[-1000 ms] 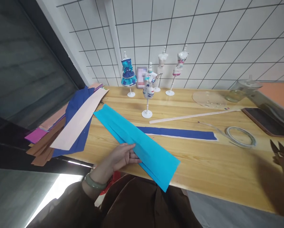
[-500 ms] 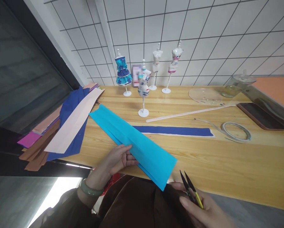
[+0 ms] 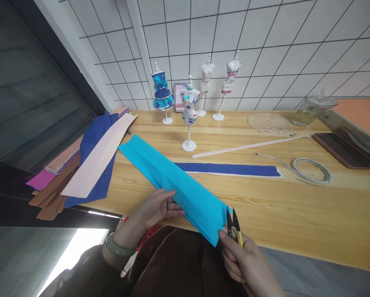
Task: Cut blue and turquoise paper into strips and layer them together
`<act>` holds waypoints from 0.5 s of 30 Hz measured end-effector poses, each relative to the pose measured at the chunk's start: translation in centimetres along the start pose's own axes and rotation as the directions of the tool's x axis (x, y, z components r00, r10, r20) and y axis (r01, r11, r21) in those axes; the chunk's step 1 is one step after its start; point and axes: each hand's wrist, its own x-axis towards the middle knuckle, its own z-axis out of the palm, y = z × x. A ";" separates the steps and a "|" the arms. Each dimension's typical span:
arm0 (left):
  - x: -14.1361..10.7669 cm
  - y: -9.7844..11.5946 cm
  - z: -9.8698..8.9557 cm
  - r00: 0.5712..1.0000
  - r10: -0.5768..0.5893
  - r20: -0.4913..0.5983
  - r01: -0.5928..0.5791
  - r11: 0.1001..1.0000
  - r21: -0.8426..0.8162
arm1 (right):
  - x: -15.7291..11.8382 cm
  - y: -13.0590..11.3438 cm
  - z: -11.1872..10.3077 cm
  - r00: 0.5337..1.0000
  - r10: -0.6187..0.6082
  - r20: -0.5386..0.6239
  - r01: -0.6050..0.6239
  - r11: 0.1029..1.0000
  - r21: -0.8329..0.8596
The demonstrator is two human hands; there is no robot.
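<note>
A folded strip of turquoise crepe paper slants down across the near side of the table. My left hand holds its lower long edge, thumb on top and fingers beneath. In my right hand are thread snips, with dark blades pointing up and a yellow handle. The thumb of that hand meets the near right corner of the turquoise paper, and the snips' blades stand beside its short end. Behind the paper lies a dark blue strip with a pale lower edge, partly covered by it.
Several small mannequins on stands, including one in a blue dress, line the back. Paper sheets pile up at left. A tape roll, a phone, a narrow pale strip and a clear dish lie at right.
My right hand has moved up and left with the snips, and its thumb now reaches the turquoise paper's near corner. The left hand keeps its hold; the view has shifted slightly.
</note>
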 end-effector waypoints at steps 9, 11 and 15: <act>-0.4 -0.5 -0.5 0.993 0.012 0.115 -0.017 0.999 0.042 | 0.0 0.7 -0.4 0.999 0.006 0.033 0.001 0.983 -0.186; -0.7 -0.5 -0.5 0.996 -0.007 0.090 0.004 0.999 0.036 | -0.2 -0.6 -1.6 0.996 -0.020 0.086 0.053 0.914 -0.403; -1.1 -0.5 -0.1 0.998 -0.013 0.060 0.011 1.000 0.021 | 1.6 -5.4 -3.0 0.941 -0.325 0.093 0.268 0.551 -0.790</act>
